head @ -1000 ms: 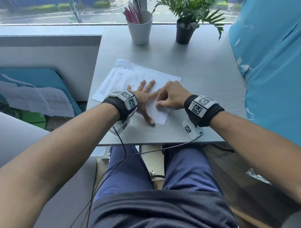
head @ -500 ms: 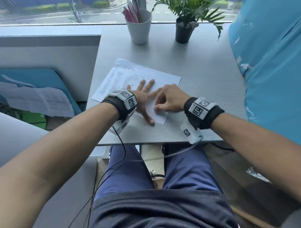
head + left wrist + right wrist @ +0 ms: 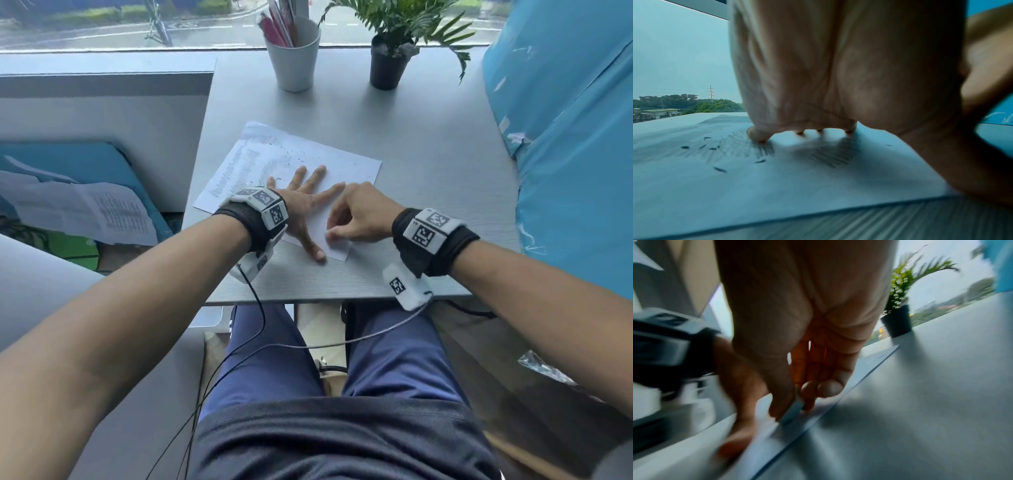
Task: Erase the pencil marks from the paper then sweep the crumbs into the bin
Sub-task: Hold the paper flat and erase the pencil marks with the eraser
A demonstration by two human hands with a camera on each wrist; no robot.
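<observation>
While the right hand (image 3: pixel 359 219) pinches a small pale eraser (image 3: pixel 792 412) against the near corner of the white paper sheet (image 3: pixel 346 168) on the grey table (image 3: pixel 428 144), the left hand (image 3: pixel 301 202) presses flat beside it. Farther up, grey pencil shading (image 3: pixel 760 151) and dark crumbs (image 3: pixel 720 169) remain; erasing looks unfinished, sweeping not begun, no bin visible.

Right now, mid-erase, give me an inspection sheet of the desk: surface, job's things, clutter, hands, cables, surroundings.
Surface: grey table.
Job's things: paper lies flat, pencil marks remain, dark crumbs lie on it; eraser touches the sheet's near corner; bin nothing seen.
Clutter: white cup of pens, potted plant at far edge.
Hands: left hand pressed flat on paper; right hand pinches eraser.
Cables: black cable and grey cable hang over lap.
Surroundings: window, blue cover.
</observation>
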